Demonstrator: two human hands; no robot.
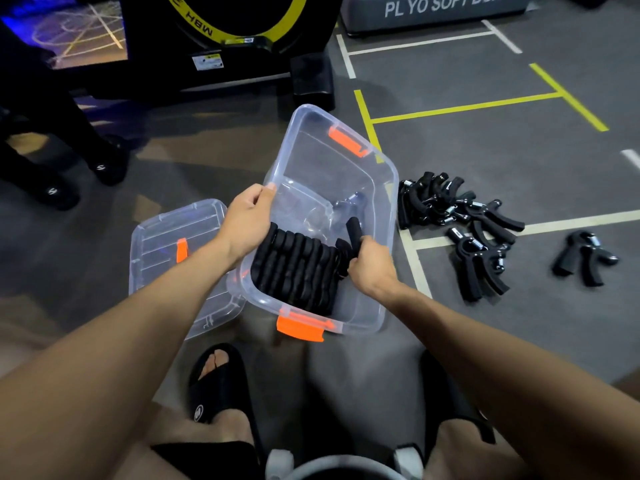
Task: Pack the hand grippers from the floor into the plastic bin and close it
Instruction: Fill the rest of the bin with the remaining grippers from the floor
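While the clear plastic bin with orange latches (360,188) stood open on the grey floor, its near end tilted up, the left hand (247,220) gripped the bin's left rim, fingers curled over the edge. Right hand (372,268) was inside the bin at its right side, fingers closed round one black foam-handled hand gripper (353,233), set approx. upright. Row of black hand grippers (294,268) lay packed side by side in the bin's near half. Clear lid w/ orange tab (173,244) lay flat on the floor, left of the bin and touching it. Pile of black hand grippers (460,220) remained on the floor right of the bin; one lone gripper (583,258) lay further right, apart from the pile.
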